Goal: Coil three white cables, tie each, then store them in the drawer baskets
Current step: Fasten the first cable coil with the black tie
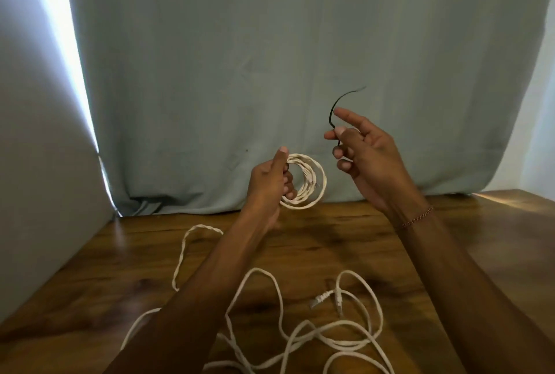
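My left hand gripped 1 coiled white cable, fingers curled through its loops, held up above the wooden table in front of the pale curtain. My right hand pinched a thin black tie between thumb and fingers. Loose white cables lay tangled on the table below my arms.

Glossy brown wooden table with visible grain. Loose white cables sprawl tangled across its near half. Their plug ends lie right of the tangle's middle.
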{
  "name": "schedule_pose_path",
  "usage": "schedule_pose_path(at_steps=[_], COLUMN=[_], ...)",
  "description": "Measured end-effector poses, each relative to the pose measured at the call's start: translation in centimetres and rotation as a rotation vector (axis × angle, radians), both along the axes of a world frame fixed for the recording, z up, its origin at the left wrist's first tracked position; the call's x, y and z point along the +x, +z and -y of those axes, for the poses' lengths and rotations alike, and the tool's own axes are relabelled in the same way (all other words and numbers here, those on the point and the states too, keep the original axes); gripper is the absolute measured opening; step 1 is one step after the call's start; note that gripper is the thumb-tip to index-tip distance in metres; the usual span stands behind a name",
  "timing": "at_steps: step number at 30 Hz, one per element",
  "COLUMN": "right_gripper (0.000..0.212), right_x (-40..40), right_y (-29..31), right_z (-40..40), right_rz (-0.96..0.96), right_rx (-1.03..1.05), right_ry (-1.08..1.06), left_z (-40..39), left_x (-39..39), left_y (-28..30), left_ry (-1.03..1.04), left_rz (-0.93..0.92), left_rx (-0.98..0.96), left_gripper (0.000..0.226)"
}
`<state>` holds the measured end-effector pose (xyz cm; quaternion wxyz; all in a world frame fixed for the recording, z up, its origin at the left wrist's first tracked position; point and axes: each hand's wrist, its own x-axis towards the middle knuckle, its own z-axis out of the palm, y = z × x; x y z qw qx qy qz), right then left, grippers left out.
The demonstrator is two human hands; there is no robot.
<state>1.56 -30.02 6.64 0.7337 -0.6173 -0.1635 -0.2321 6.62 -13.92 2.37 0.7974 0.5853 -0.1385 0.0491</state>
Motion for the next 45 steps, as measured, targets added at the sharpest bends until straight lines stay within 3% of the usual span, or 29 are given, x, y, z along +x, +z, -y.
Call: schedule_pose_path(at_steps=[8, 11, 16, 20, 23, 28, 39, 45], right_gripper=[0.020, 0.030, 0.022, 0.015, 0.016, 0.018, 0.017, 0.018], right_x=[1.9, 2.4, 2.0, 1.6, 1.4, 1.7, 3.0, 3.9], right_y=[1.2, 1.1, 1.1, 1.0, 0.9, 1.0, 0.1, -0.9], right_z=[-5.0, -6.0, -7.2, -7.3, -7.0, -6.3, -6.6, -7.1], right_rz=[-0.039, -0.027, -0.019, 0.065, 0.269, 0.506, 0.628, 0.720], right_rx=[0.230, 0.223, 0.263, 0.003, -0.294, -0.494, -0.573, -0.592], right_ry=[0.301, 0.393, 0.497, 0.303, 0.110, -0.036, -0.240, -0.475], left_z=[-4.4, -5.4, -6.2, -6.4, -6.6, -6.5, -6.3, -5.7], left_x=[1.2, 1.6, 2.0, 1.9, 1.7, 1.0, -0.1, -0.5], left_y=[1.6, 2.2, 2.8, 3.0, 3.2, 3.7, 4.6, 4.5], left_ry=[0.090, 0.102, 0.078, 0.085, 0.098, 0.102, 0.118, 0.096], left_rz=[0.033, 0.028, 0.050, 0.099, 0.112, 0.143, 0.217, 0.225], left_rx=[-0.049, -0.075, -0.116, -0.075, -0.064, -0.069, -0.061, -0.036], left_gripper=[0.040, 0.039, 0.038, 0.037, 0.038, 0.041, 0.042, 0.041])
